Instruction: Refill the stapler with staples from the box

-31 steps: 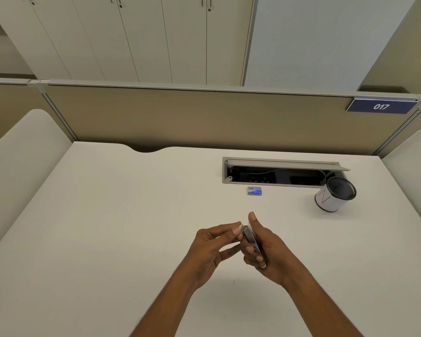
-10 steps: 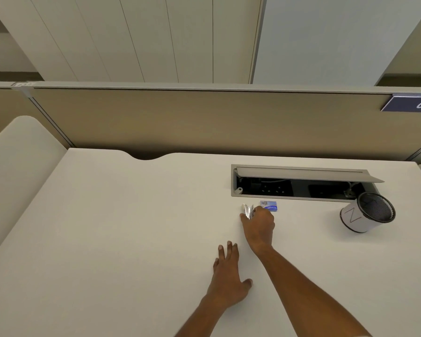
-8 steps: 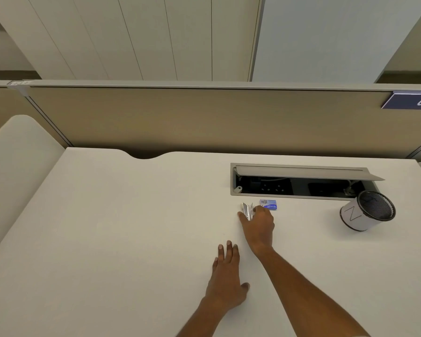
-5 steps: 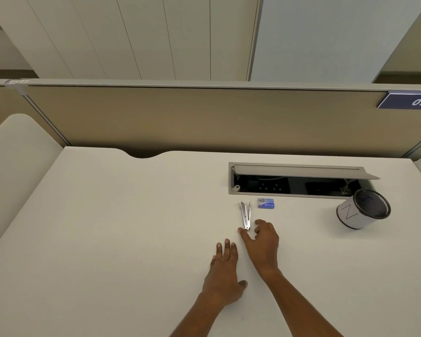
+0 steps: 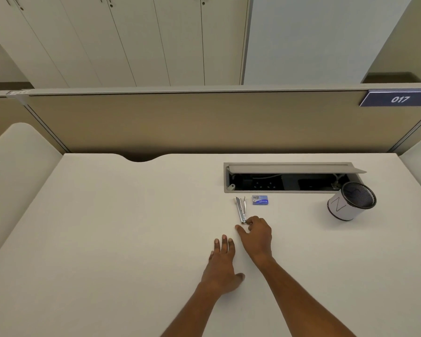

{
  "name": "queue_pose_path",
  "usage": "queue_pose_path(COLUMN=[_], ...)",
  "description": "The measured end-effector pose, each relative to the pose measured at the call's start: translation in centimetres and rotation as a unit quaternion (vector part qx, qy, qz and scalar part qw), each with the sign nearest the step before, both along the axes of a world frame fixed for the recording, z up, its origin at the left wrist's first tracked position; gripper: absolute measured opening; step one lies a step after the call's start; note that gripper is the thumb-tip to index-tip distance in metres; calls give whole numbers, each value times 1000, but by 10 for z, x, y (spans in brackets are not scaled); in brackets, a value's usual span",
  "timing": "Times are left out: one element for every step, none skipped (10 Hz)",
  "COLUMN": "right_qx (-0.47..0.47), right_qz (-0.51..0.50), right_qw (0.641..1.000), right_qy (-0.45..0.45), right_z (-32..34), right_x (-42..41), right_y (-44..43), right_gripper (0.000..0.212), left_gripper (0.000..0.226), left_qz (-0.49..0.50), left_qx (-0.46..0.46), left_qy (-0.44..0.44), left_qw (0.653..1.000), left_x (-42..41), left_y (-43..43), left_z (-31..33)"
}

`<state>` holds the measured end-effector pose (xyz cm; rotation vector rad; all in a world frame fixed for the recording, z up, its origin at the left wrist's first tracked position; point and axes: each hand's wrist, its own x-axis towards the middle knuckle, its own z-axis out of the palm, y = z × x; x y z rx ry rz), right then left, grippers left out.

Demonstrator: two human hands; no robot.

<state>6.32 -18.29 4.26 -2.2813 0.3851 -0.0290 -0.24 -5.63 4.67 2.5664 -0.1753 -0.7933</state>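
Observation:
A small silver stapler [image 5: 240,209] lies on the white desk [image 5: 122,239], its two arms spread in a narrow V that points toward me. The little blue staple box [image 5: 260,200] sits just to its right, closed as far as I can tell. My right hand [image 5: 256,235] rests on the desk directly behind the stapler. Its fingers are loosely bent, one fingertip is at the stapler's near end, and the thumb is apart from it. My left hand [image 5: 223,263] lies flat on the desk, nearer to me, and holds nothing.
A white mesh pen cup [image 5: 350,203] stands at the right. Behind the stapler and box is an open cable tray [image 5: 287,177] with its lid raised. A beige partition [image 5: 204,122] closes off the desk's far edge.
My right hand carried the stapler out to beside the box, laid it down and drew back toward me. My left hand let go earlier and now lies flat.

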Motion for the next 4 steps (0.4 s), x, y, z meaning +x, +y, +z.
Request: queue_pose_path(right_qx=[19,42,77,109], right_qz=[23,40,55,71], right_qw=[1000,998,995,991], right_qy=[6,6,-6,-24], right_z=[3,10,24,51], right_x=[-12,-34,-55,-72], right_y=[-10,-21,-31,-41], right_gripper=[34,34,30,26], left_gripper=[103,103,102,98], left_qz=[0,2,13,26], left_qx=[2,5,-6,-8], left_qy=[1,1,-2,-22], left_qw=[1000,1000,1000,999], left_x=[1,0,-2,-7], left_y=[1,2,0,2], left_z=[0,3,9,17])
